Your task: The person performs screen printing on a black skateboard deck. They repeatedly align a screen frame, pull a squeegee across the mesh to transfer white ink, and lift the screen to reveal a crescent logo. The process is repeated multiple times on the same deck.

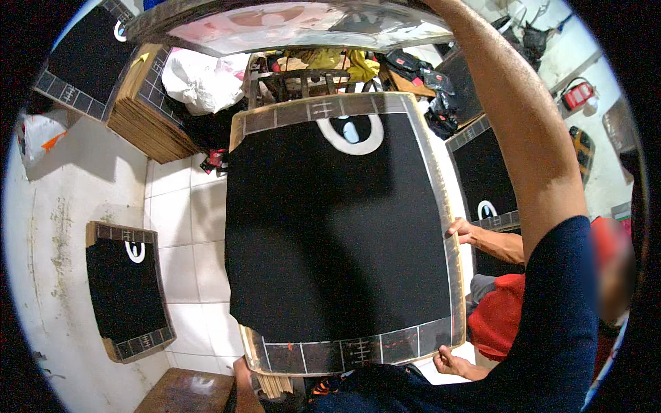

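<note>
Spreading fwd-R of L hand (241,370): blk board (330,241); can't tell grip; R hand off-view.

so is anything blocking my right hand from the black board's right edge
Partly: a co-worker's upper hand and lower hand are at that edge of the black board. Your right hand is out of view.

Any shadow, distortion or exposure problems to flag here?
Head view: a soft-edged shadow darkens the middle of the black panel; head view: its edges bow under fisheye distortion; head view: white floor tiles look very bright.
</note>
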